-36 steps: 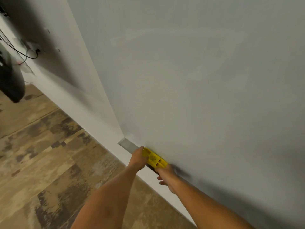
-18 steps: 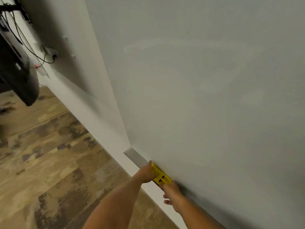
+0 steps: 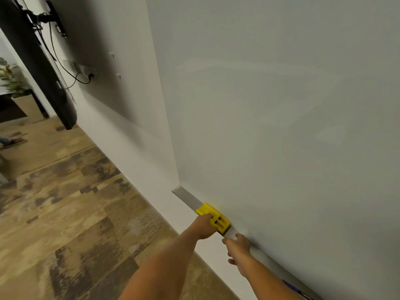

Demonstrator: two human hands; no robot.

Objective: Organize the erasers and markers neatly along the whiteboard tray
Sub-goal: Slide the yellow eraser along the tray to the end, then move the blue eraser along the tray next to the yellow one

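Note:
A yellow eraser point(image 3: 214, 217) sits on the grey whiteboard tray point(image 3: 186, 197) near its left end, tight against the whiteboard point(image 3: 281, 126). My left hand point(image 3: 205, 226) holds the eraser's front side with the thumb on top. My right hand point(image 3: 238, 245) is a little to the right of the eraser, apart from it, fingers relaxed over the tray edge and holding nothing. A dark marker point(image 3: 292, 285) lies on the tray at the lower right, partly hidden by my right forearm.
Left of the whiteboard, a black wall-mounted screen point(image 3: 43, 68) with hanging cables point(image 3: 65, 68) juts from the white wall. Wood-pattern floor point(image 3: 75, 202) lies below. A plant point(image 3: 10, 79) on a dark table stands at the far left.
My right hand has let go of the eraser's right end and drawn back to the right along the tray. The left hand stays on the eraser. The camera view has shifted left.

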